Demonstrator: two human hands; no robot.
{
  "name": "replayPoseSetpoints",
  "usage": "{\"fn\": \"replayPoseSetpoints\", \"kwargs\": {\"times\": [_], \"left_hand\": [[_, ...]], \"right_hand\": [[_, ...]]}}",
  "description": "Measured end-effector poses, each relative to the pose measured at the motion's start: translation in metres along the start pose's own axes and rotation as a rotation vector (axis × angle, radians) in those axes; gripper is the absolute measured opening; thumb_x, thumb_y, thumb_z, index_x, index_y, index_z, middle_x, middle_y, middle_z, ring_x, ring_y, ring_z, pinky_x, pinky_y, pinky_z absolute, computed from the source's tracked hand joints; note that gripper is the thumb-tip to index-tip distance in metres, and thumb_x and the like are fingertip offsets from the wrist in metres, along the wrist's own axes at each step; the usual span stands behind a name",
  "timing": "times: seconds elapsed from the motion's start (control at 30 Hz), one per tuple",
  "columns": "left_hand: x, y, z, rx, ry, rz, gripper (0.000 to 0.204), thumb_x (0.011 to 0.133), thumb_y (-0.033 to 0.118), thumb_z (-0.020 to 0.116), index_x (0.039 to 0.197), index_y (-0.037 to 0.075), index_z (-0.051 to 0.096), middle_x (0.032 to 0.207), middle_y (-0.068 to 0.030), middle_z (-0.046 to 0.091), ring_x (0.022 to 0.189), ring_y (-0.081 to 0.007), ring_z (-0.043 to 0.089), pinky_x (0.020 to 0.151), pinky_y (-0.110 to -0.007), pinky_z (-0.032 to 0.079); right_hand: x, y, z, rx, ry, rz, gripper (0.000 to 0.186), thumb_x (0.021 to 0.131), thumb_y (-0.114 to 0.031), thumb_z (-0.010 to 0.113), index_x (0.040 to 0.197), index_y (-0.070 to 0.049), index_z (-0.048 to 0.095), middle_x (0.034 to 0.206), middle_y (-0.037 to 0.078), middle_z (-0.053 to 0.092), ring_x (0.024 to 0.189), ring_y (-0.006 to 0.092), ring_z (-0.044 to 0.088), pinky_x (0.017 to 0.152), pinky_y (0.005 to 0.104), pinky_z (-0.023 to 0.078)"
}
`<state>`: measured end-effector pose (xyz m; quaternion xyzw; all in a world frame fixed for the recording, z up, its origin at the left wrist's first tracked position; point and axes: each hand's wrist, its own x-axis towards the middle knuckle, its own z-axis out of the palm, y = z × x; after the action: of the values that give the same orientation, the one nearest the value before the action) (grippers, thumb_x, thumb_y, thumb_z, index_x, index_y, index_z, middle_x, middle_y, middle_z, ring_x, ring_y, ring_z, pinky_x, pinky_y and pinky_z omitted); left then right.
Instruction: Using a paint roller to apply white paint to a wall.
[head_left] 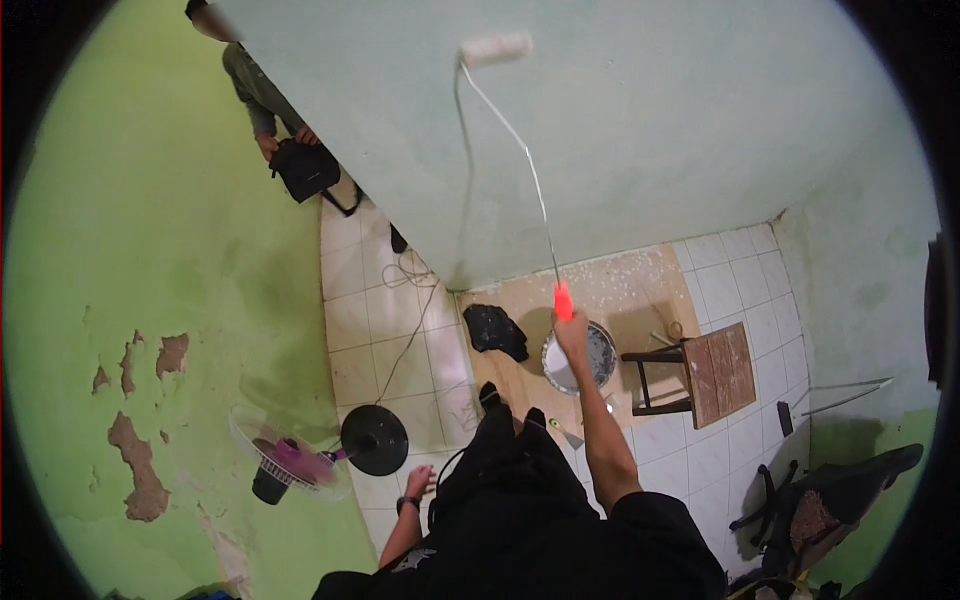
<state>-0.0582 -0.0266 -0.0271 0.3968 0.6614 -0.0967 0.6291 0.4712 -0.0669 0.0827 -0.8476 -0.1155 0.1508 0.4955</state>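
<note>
My right hand [571, 333] is wrapped round the red-orange handle of a long paint roller [538, 185]. The roller's thin metal rod runs up to a pale sleeve, which lies against the pale wall [640, 130]. Below my right forearm stands a round paint bucket [601, 358] with white paint in it; the arm hides part of it. At my left side hangs my left hand [420, 482], with a dark band on the wrist. It holds nothing and its fingers are apart.
Left of the bucket lies a crumpled black bag [495, 332] on a paint-spotted sheet [640, 280]. A wooden stool [718, 375] stands right, a standing fan [375, 440] left with its cord across the tiles. Behind the wall's edge, a person [262, 95] holds a black bag [304, 170].
</note>
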Motion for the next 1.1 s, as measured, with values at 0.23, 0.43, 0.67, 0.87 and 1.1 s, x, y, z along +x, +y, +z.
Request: {"fn": "replayPoseSetpoints", "kwargs": {"times": [0.23,0.43,0.67,0.87,1.1], "left_hand": [[-0.004,0.096,0.027,0.026,-0.055,0.145,0.041,0.091,0.038,0.047,0.121,0.009,0.051,0.112,-0.0100,0.060,0.092,-0.0213,0.061,0.072,-0.036,0.048],[-0.018,0.126,0.021,-0.034,-0.062,0.232,0.040,0.092,0.035,0.045,0.121,0.009,0.052,0.106,-0.0115,0.063,0.084,-0.0191,0.062,0.068,-0.033,0.051],[0.005,0.095,-0.030,0.009,0.032,0.015,0.035,0.089,0.033,0.052,0.116,0.011,0.051,0.104,-0.0079,0.061,0.081,-0.0192,0.061,0.070,-0.037,0.048],[0.030,0.098,-0.070,-0.139,0.052,-0.100,0.032,0.089,0.030,0.051,0.115,0.012,0.050,0.104,-0.0085,0.062,0.083,-0.0217,0.062,0.072,-0.039,0.047],[0.043,0.162,-0.057,-0.209,0.021,0.104,0.033,0.088,0.033,0.051,0.113,0.011,0.051,0.100,-0.0078,0.064,0.080,-0.0204,0.063,0.065,-0.034,0.048]], "right_hand": [[0.049,-0.090,-0.049,-0.035,-0.002,-0.091,0.030,0.072,-0.021,0.061,0.067,0.009,0.060,0.060,0.026,0.058,0.061,0.0314,0.064,0.054,0.0420,0.044],[-0.032,0.063,0.035,-0.135,-0.159,0.216,0.031,0.074,-0.020,0.055,0.073,0.011,0.060,0.067,0.029,0.060,0.071,0.0360,0.065,0.061,0.0461,0.045],[-0.049,0.077,0.034,-0.063,-0.030,0.101,0.024,0.073,-0.015,0.060,0.066,0.008,0.058,0.055,0.018,0.055,0.055,0.0219,0.057,0.055,0.0425,0.042],[0.033,-0.046,0.009,0.043,0.032,-0.191,0.022,0.075,-0.010,0.060,0.060,0.006,0.053,0.051,0.010,0.051,0.050,0.0147,0.048,0.049,0.0368,0.037],[0.003,-0.128,0.070,0.143,0.027,-0.272,0.025,0.076,-0.009,0.060,0.057,0.004,0.049,0.050,0.006,0.047,0.050,0.0116,0.043,0.048,0.0335,0.035]]}}
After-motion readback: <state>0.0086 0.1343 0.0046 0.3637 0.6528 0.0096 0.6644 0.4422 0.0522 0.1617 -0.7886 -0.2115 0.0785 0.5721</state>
